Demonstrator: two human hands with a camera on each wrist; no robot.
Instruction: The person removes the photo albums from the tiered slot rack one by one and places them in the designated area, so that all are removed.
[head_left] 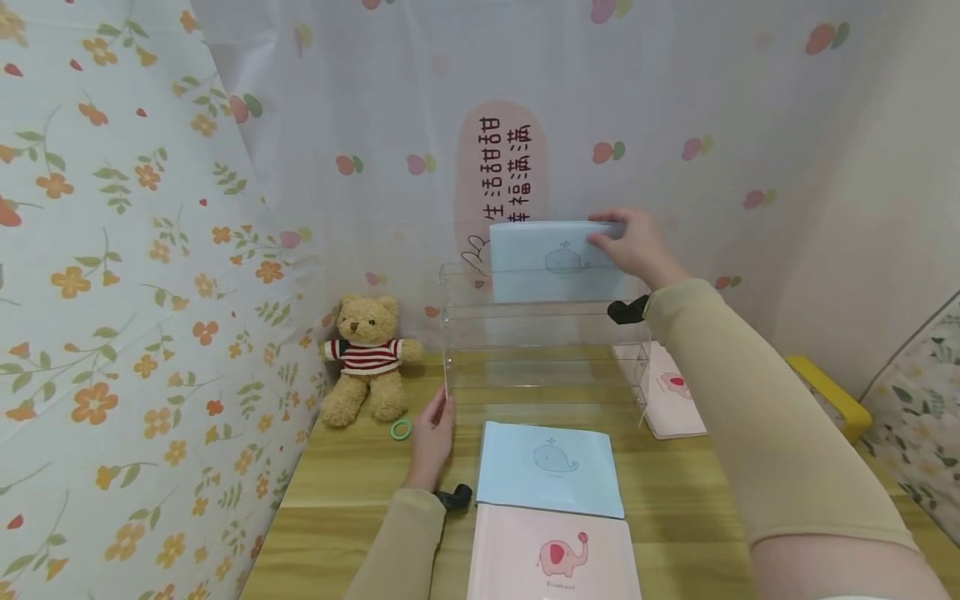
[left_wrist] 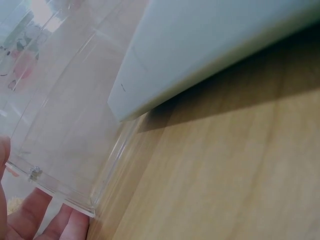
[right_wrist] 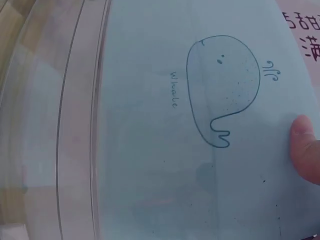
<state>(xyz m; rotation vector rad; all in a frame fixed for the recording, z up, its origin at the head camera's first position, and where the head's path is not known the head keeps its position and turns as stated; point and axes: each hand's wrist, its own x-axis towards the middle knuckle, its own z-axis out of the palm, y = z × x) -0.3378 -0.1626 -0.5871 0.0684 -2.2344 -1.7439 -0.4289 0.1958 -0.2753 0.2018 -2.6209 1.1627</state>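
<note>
My right hand [head_left: 641, 246] pinches the top right corner of a light blue whale notebook [head_left: 528, 267], its thumb [right_wrist: 306, 150] on the front cover. The notebook stands upright at the top tier of a clear acrylic rack [head_left: 547, 396], its lower part seen through the clear front. Low on the rack's left side panel, my left hand [head_left: 432, 437] grips the edge, with fingers [left_wrist: 32, 212] behind it. A second blue whale notebook [head_left: 551, 471] lies flat in front of the rack. Below that one lies a pink elephant notebook [head_left: 555, 554].
A teddy bear [head_left: 367, 358] in a striped sweater sits left of the rack, with a green ring [head_left: 401, 429] near its foot. Behind the rack's right side lies another pink notebook [head_left: 671, 400]. A yellow object [head_left: 832, 396] stands farther right. A printed curtain [head_left: 360, 108] hangs behind.
</note>
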